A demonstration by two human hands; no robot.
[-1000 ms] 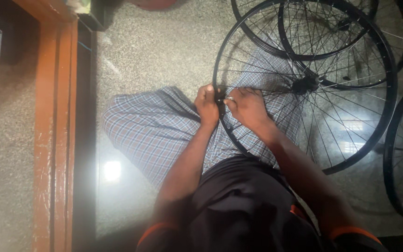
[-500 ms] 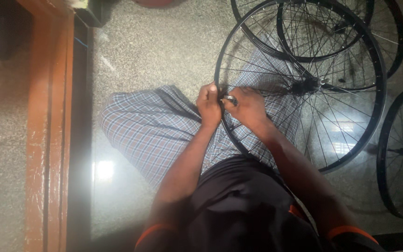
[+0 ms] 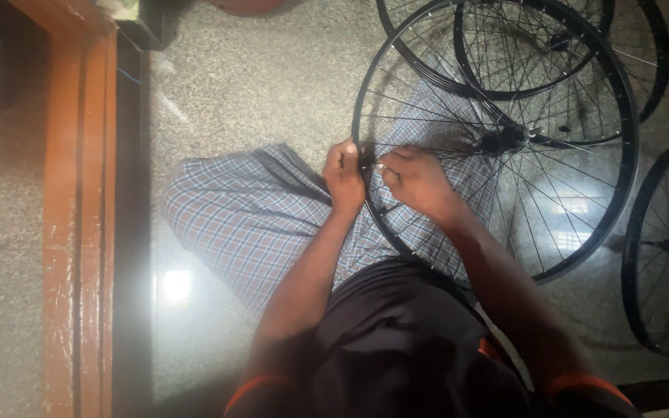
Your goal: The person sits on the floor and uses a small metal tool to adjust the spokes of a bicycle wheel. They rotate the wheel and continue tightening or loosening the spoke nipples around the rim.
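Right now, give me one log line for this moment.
left hand: gripping wheel rim | right hand: fingers at rim by spokes | wheel: resting across lap | more wheels: on floor

Between the left hand [image 3: 344, 176] and right hand [image 3: 414, 182], whatever the fingertips pinch at the wheel rim [image 3: 366, 203] is too small to tell. Right of the right hand, another wheel [image 3: 663, 255] is partly cut off by the frame edge.

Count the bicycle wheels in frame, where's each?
4. One large wheel on the person's lap, both hands at its rim; two overlapping wheels on the floor behind it at top; one wheel cut off at the right edge. More may lie outside the frame.
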